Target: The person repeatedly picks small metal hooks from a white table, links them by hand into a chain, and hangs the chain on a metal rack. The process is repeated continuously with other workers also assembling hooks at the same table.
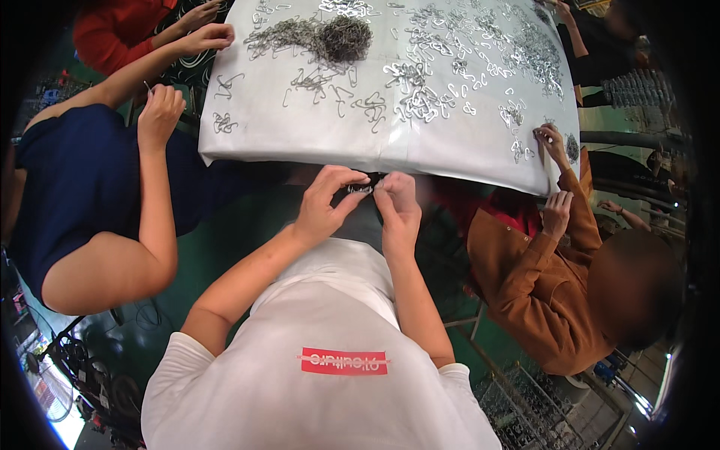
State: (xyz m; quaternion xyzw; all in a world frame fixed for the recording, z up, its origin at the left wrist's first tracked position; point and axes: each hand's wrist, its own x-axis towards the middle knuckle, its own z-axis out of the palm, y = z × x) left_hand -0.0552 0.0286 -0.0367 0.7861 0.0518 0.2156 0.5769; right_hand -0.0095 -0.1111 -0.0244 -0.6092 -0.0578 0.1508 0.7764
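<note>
My left hand (327,204) is closed in a pinch on a small shiny metal piece (360,189), held just off the near edge of the white-covered table (315,146). Its exact kind is too small to tell. Close beside it, my right hand (399,210) has thumb and fingers pressed together. Whatever they pinch is hidden. Beyond my hands, loose curved wire hooks (369,107) lie scattered over the white cover, and a dense dark tangle of hooks (343,39) is heaped farther back.
At my left sits a person in dark blue (82,165), one hand raised. A person in a brown jacket (525,277) works at the table's right corner. Someone in a red sleeve (112,37) is at the far left. Metal racks (517,405) stand behind on the right.
</note>
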